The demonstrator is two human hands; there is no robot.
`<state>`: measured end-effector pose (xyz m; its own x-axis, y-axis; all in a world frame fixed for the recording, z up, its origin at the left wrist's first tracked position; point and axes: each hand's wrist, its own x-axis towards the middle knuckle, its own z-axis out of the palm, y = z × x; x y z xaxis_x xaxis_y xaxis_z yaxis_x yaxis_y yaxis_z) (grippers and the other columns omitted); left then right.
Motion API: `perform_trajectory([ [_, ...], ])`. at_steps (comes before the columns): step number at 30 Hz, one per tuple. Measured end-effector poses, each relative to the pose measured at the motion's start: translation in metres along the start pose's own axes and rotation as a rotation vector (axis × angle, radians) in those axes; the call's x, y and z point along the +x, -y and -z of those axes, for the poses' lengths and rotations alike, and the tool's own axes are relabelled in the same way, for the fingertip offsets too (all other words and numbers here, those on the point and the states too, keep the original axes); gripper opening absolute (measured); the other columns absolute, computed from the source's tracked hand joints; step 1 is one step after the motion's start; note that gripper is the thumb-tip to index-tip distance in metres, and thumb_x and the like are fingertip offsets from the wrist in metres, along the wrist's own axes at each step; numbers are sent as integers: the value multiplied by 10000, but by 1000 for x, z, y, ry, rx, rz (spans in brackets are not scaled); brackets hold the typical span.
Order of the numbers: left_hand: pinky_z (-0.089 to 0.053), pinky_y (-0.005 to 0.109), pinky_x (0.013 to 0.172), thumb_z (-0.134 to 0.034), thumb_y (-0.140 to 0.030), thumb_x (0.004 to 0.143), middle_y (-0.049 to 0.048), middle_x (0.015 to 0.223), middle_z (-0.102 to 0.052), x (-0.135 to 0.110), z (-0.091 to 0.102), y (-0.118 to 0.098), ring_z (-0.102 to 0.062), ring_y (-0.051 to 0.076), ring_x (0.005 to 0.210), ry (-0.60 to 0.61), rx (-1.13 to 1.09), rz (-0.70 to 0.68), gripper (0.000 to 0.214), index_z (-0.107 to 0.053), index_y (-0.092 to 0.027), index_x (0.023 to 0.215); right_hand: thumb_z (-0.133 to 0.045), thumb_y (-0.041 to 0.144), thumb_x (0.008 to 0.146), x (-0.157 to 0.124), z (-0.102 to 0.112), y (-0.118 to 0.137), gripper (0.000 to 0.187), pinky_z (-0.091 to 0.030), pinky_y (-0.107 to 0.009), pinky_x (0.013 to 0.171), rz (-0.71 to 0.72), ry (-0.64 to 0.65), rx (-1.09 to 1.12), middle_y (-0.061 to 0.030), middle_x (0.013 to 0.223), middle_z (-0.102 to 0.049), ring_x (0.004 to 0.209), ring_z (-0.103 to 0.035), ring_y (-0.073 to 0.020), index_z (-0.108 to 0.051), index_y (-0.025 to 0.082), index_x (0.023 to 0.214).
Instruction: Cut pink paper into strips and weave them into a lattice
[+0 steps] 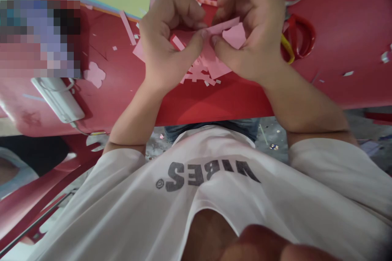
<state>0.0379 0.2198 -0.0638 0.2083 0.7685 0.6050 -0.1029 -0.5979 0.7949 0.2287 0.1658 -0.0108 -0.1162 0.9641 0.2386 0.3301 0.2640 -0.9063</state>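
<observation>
Pink paper strip (pixel 222 28) clamped btwn L hand (pixel 167 38) and R hand (pixel 248 28), thumbs + fingers pinched on it, hands close together, above red plastic table (pixel 214 106). Pink paper scraps (pixel 196 69) lie directly below. Red plastic scissors handle (pixel 298 36) just beside R hand.

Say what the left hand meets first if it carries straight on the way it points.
First the pink paper strip, which the left hand already pinches; just past it, the right hand, though depth is hard to judge.
</observation>
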Motion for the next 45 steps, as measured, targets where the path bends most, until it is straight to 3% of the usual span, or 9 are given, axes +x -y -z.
perform_trajectory([
  [3,-531,294,605,-882,-379,819,29,846,-659,0,-1,-3,-623,151,716,22,-22,-56,244,-736,-247,964,-642,248,979,0,-2,2,143,-514,-313,830,36,16,67,72,1131,-556,865,-546,-109,-581,348,1062],
  [8,-543,392,662,-829,-395,885,45,888,-673,-2,-2,-17,-631,219,771,19,30,101,145,-738,-343,984,-635,212,953,0,-2,1,175,-493,-324,804,33,52,103,58,1095,-531,843,-491,-134,-549,344,1028],
  [19,-436,348,539,-778,-387,888,44,844,-618,-4,-6,-17,-602,190,696,33,19,-48,153,-698,-304,991,-649,249,857,1,-4,7,209,-559,-358,818,-39,20,126,14,1020,-514,853,-505,-192,-461,328,906],
  [22,-468,381,672,-756,-266,894,49,869,-614,-5,-9,-29,-592,200,772,-12,78,101,79,-706,-300,946,-677,253,842,2,-4,6,226,-574,-354,811,-50,22,126,20,1031,-523,838,-515,-188,-476,330,910],
  [25,-514,377,678,-781,-239,867,41,884,-639,-3,-8,-36,-616,204,784,22,73,113,129,-713,-313,947,-696,276,867,2,-4,5,193,-578,-351,817,-42,26,120,25,1097,-555,842,-535,-182,-533,339,949],
  [34,-579,268,594,-911,-262,773,9,847,-643,3,6,-3,-647,141,706,-3,-40,-48,299,-732,-267,1012,-692,190,894,7,0,4,184,-579,-321,860,-43,-59,257,39,1026,-560,869,-605,-145,-627,351,955],
  [37,-610,332,733,-830,-334,910,42,968,-694,1,6,-7,-678,171,825,20,-52,109,188,-756,-278,1073,-677,152,891,9,1,-1,213,-580,-326,813,-38,-111,241,31,971,-556,859,-597,-161,-638,359,923],
  [39,-597,360,740,-871,-437,888,34,1019,-715,0,7,-9,-672,167,824,18,-73,160,265,-776,-291,1087,-686,153,881,11,2,-4,217,-591,-335,824,-34,-142,230,32,966,-583,881,-611,-176,-641,363,911],
  [45,-441,331,519,-835,-532,891,-4,883,-669,0,15,-3,-470,92,614,27,-261,430,327,-772,-306,1119,-731,117,790,21,0,-15,241,-548,-346,711,-40,-278,417,18,912,-564,775,-573,-175,-646,337,840],
])
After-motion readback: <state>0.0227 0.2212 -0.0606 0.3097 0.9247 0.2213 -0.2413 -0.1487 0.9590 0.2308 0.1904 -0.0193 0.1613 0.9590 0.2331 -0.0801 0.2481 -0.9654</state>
